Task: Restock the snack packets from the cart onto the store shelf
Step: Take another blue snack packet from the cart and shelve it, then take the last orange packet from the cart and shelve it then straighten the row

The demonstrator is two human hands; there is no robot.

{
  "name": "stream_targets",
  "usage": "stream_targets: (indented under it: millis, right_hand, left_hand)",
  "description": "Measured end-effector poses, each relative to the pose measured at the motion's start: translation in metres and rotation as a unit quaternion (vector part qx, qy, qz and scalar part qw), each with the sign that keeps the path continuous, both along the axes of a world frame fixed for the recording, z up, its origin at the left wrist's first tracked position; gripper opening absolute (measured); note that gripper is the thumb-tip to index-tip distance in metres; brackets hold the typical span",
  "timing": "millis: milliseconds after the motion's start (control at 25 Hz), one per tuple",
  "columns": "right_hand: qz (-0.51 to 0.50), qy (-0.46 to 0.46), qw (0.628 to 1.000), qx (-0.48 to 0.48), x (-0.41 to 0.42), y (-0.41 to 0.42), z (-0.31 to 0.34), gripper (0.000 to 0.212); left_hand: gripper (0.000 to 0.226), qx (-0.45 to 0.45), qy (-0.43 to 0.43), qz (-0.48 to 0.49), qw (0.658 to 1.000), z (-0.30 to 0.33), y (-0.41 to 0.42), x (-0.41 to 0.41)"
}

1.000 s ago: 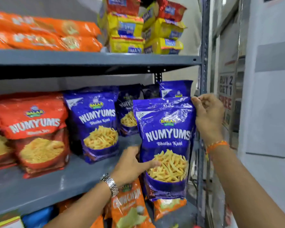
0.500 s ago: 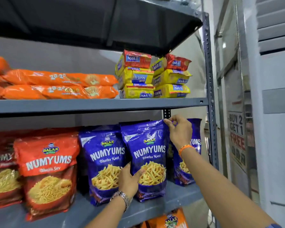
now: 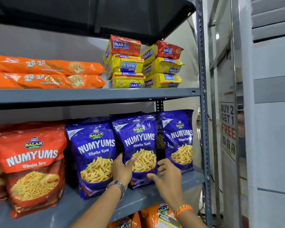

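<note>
Grey shelf (image 3: 155,197) (metal) under upright snack packets (image 3: 136,150)

A second ago the blue packet (image 3: 136,150) was held in the air in front of the shelf (image 3: 92,94); now it is stood upright on the lower shelf board, between two other blue packets, near the right end. The right hand (image 3: 167,176) has been taken off the packet's top corner and lowered to its bottom right, fingers spread. The left hand (image 3: 122,171) has been carried along at the packet's lower left edge.
</note>
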State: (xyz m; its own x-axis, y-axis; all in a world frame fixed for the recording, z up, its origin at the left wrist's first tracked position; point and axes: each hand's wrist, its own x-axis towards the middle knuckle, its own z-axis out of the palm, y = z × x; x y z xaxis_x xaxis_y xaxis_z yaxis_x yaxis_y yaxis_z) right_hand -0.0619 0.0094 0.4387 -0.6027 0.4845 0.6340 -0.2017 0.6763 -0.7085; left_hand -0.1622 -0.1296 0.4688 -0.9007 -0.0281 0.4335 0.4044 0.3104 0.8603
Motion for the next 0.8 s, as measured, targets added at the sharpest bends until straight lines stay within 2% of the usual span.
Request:
stream_targets:
  millis: [120, 240, 360, 480, 600, 680, 760, 800]
  right_hand:
    - [-0.008, 0.022, 0.998, -0.061, 0.027, 0.023, -0.019, 0.049]
    - [-0.034, 0.044, 0.992, -0.109, 0.074, 0.058, -0.041, 0.043]
    - [-0.072, 0.036, 0.989, -0.125, 0.136, 0.097, -0.078, 0.039]
    - [-0.135, -0.046, 0.978, -0.151, 0.205, 0.127, -0.139, 0.037]
    - [-0.197, -0.165, 0.941, -0.219, 0.269, 0.152, -0.23, 0.037]
    - [-0.227, -0.262, 0.897, -0.273, 0.308, 0.164, -0.296, 0.036]
    - [-0.252, -0.353, 0.85, -0.299, 0.344, 0.17, -0.359, 0.033]
    - [-0.266, -0.395, 0.826, -0.301, 0.357, 0.169, -0.382, 0.032]
  left_hand:
    - [0.067, 0.029, -0.018, -0.01, 0.999, -0.005, 0.001, 0.016]
    - [0.062, 0.038, 0.016, -0.002, 0.999, -0.019, -0.001, 0.043]
    - [0.082, 0.075, 0.086, -0.017, 0.993, -0.049, 0.006, 0.09]
    - [0.08, 0.075, 0.173, -0.115, 0.975, -0.104, 0.031, 0.135]
    - [0.072, -0.008, 0.139, -0.195, 0.971, -0.186, 0.069, 0.172]
    - [0.071, -0.078, 0.08, -0.243, 0.964, -0.25, 0.096, 0.192]
    - [0.074, -0.192, -0.008, -0.299, 0.935, -0.318, 0.119, 0.209]
    - [0.077, -0.247, -0.067, -0.33, 0.909, -0.348, 0.127, 0.214]
